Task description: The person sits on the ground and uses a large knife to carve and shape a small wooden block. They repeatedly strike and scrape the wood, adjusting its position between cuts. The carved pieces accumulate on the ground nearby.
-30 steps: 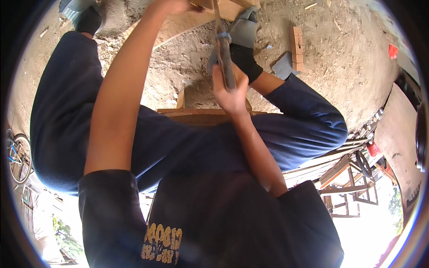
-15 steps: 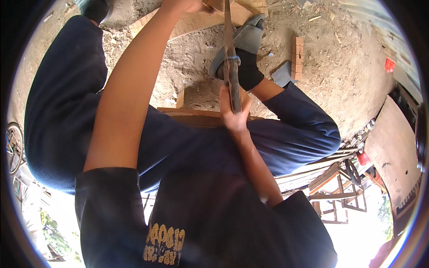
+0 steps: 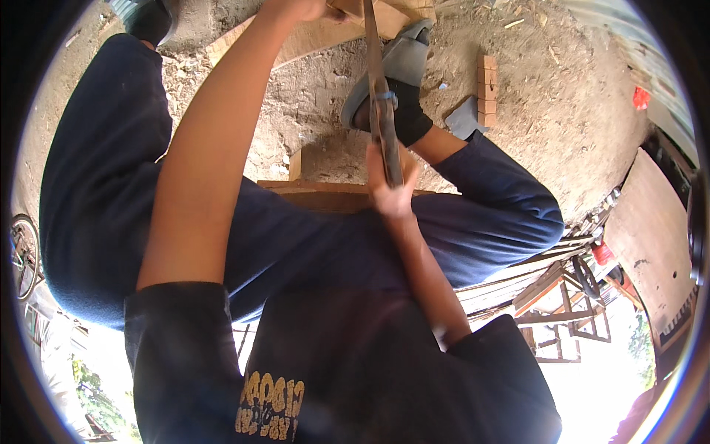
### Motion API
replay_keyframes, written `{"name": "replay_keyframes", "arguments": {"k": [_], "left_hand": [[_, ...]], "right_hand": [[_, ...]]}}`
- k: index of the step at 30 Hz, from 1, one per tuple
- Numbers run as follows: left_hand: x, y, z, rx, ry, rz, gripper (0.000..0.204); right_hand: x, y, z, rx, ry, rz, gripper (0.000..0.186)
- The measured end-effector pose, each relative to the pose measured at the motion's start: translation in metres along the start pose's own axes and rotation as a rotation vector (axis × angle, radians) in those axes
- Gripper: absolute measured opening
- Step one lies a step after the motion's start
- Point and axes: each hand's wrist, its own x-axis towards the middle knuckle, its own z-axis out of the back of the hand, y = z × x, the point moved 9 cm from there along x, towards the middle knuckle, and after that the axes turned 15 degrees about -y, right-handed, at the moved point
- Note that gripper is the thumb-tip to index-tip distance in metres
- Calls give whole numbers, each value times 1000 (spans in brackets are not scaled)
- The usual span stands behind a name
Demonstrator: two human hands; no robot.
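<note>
My right hand [image 3: 392,194] is wrapped round the handle of a long, narrow saw [image 3: 377,70], seen almost edge-on. A blue tie circles the saw where the blade meets the handle. The blade runs away from me to the top edge, beside a small piece of wood [image 3: 347,7]. My left arm reaches far forward, and my left hand [image 3: 307,9] is at that wood, its fingers partly cut off by the frame edge. Beneath the wood, a longer pale board [image 3: 314,43] lies slanted on the ground.
My sandalled right foot [image 3: 403,63] is close beside the blade. Farther right, a row of small wood blocks [image 3: 487,89] lies by a grey flat piece [image 3: 464,118]. A wooden plank [image 3: 318,196] is between my legs. Wood chips litter the dirt floor [image 3: 555,126].
The view has shifted slightly. The saw's handle end has moved a little to the right relative to my foot, still in my right hand. My left hand stays at the wood.
</note>
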Motion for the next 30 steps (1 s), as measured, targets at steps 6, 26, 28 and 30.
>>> {"name": "replay_keyframes", "arguments": {"k": [6, 26, 28, 30], "left_hand": [[3, 14, 0, 27, 14, 26, 121], [13, 4, 27, -48, -231, -322, 96], [11, 5, 33, -28, -239, -317, 89], [7, -10, 43, -62, -276, -339, 82]], "right_hand": [[42, 6, -48, 47, 57, -59, 18], [15, 16, 18, -21, 105, -367, 15], [19, 18, 19, -5, 81, -373, 17], [23, 19, 25, -42, 55, -349, 20]]}}
